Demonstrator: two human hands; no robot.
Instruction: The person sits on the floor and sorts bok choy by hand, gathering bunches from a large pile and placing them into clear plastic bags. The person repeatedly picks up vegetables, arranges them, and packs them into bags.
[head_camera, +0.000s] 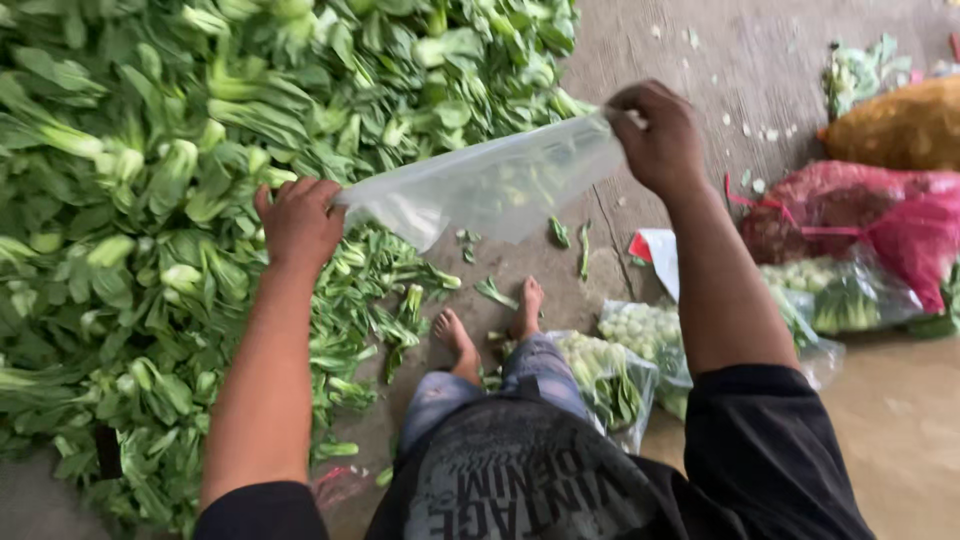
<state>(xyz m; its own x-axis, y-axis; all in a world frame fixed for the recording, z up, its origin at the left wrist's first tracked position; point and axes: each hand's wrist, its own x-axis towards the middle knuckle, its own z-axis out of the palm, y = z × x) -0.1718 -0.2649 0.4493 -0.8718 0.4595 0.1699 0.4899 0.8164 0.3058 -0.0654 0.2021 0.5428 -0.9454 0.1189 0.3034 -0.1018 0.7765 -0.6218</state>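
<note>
My left hand (298, 222) and my right hand (655, 135) each grip one end of a clear plastic bag (490, 187), stretched between them above the floor. The bag looks empty and slopes up toward the right. Under and beside my left hand spreads a big heap of green bok choy (150, 200) that covers the floor on the left. My bare feet (490, 330) rest on the concrete below the bag, among loose leaves.
Filled clear bags of bok choy (620, 375) lie by my right leg, and more (840, 295) to the right. A red net sack (860, 205) and an orange-brown sack (900, 125) sit at the right edge. Bare concrete floor (700, 50) shows at top centre.
</note>
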